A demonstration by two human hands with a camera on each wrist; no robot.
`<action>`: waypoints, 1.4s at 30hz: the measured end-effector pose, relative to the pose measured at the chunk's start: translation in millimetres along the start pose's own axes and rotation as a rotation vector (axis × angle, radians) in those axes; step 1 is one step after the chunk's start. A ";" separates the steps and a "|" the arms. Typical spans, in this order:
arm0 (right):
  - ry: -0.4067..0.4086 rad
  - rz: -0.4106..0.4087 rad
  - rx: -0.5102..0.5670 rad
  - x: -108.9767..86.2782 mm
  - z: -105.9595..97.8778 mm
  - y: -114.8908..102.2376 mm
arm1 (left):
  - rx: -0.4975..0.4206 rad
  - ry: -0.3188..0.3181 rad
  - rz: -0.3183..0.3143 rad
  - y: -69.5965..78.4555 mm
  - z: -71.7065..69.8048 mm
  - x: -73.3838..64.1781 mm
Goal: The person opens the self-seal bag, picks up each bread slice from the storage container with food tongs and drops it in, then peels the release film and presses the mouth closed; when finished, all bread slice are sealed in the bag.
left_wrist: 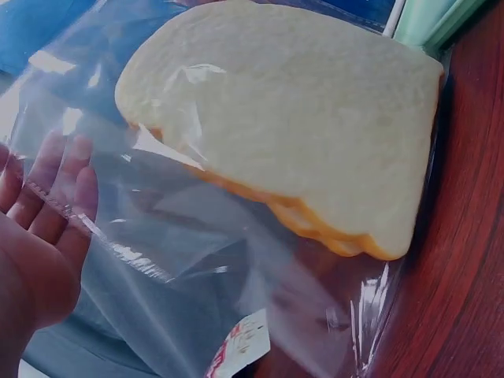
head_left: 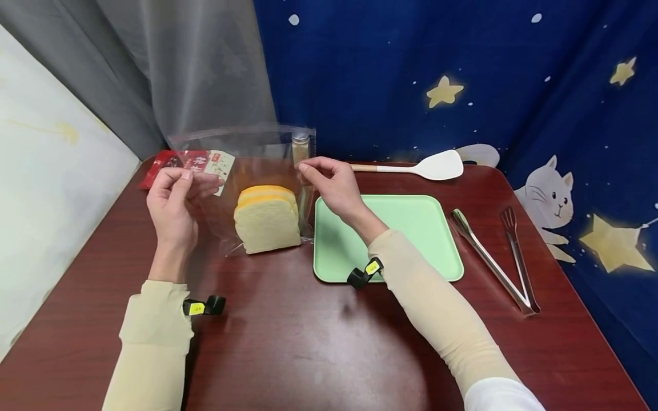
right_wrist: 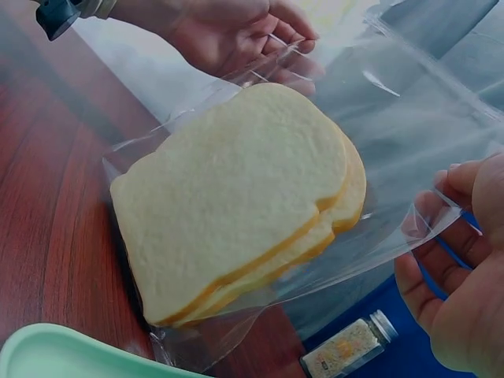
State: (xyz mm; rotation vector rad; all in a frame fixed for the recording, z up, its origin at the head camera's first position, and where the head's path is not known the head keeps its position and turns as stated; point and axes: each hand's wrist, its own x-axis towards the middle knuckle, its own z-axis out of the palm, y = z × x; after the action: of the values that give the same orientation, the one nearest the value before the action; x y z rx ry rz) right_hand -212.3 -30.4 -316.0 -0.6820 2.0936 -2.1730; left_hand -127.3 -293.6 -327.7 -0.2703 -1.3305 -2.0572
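Observation:
A clear plastic zip bag (head_left: pixel 267 165) stands upright on the table, its zip edge at the top. Inside it are slices of bread (head_left: pixel 268 225), stacked face to face, pale with an orange-yellow crust. My left hand (head_left: pixel 175 208) pinches the bag's left side between thumb and forefinger; its other fingers (left_wrist: pixel 59 189) spread behind the film. On the opposite side, my right hand (head_left: pixel 334 185) pinches the bag's edge with thumb and forefinger. The right wrist view shows the bread (right_wrist: pixel 228 197) low in the bag, between both hands.
A light green tray (head_left: pixel 411 234) lies right of the bag, under my right wrist. Metal tongs (head_left: pixel 493 268) lie beyond it. At the back are a white spatula (head_left: pixel 437 166), a seasoning jar (head_left: pixel 300 149) behind the film, and a red packet (head_left: pixel 156 168) at left.

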 end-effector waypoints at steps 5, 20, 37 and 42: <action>-0.025 -0.006 -0.002 -0.9 -1.6 1.6 | 0.032 -0.040 0.013 0.2 -1.0 0.8; 0.280 -0.269 -0.108 -5.5 9.1 -9.1 | 0.109 0.056 0.075 11.9 21.8 -0.2; 0.052 -0.993 -0.806 -14.3 88.5 -61.2 | 0.103 0.077 0.114 13.3 32.2 -2.4; -0.013 -0.940 -0.904 -6.4 103.2 -66.8 | 0.252 0.077 0.140 16.6 33.3 -6.4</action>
State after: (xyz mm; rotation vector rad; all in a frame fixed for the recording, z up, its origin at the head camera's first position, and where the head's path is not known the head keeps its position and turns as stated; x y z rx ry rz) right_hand -153.5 -119.7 -255.0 -2.0516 3.1121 -1.1936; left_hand -117.8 -266.3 -303.4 -0.1653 -1.4622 -1.7467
